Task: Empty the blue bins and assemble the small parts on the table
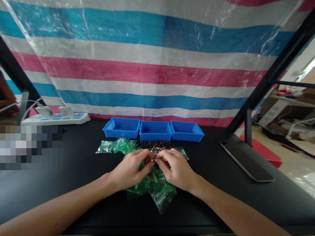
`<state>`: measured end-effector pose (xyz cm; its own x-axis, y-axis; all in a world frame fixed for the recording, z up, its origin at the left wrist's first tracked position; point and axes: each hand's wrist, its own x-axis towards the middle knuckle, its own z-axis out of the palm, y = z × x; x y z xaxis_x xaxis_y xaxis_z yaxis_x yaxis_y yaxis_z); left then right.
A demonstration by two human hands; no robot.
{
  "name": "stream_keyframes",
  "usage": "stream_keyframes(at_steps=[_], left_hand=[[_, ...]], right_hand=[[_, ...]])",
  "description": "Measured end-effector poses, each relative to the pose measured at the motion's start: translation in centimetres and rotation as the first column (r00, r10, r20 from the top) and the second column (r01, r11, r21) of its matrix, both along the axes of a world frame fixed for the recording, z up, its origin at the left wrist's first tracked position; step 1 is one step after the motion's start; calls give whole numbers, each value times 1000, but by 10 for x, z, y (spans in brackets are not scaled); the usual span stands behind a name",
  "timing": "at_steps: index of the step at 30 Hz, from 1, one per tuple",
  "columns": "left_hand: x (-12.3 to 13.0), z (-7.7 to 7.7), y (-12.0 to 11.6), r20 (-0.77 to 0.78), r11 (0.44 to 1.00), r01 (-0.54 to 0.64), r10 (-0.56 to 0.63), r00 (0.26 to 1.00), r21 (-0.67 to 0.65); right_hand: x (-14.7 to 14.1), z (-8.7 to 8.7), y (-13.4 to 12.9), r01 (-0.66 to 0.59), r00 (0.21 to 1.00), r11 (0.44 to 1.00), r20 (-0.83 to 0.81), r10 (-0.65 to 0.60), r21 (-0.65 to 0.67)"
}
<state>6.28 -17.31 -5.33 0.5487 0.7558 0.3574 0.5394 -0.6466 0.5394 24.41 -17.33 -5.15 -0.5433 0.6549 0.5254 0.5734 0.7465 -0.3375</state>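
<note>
My left hand and my right hand meet over the middle of the table, fingertips pinched together. Between them is a small thin screw, mostly covered by the fingers. Just beyond the fingertips lies a pile of dark screws. Under and in front of the hands, several clear plastic bags with green pieces inside are heaped. More such green-filled bags lie beyond my left hand, and part of another clear bag shows past my right hand.
Three blue trays stand in a row behind the screws. A phone lies on the black table at right. A white power strip with plugs sits at back left. A striped plastic sheet hangs behind, between black frame posts.
</note>
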Motion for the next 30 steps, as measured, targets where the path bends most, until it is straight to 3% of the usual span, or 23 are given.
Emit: stream_keyframes(at_steps=[30], left_hand=[[0, 0, 0, -31, 999, 31, -30, 999, 32]], right_hand=[[0, 2, 0, 19, 993, 997, 114, -27, 77]])
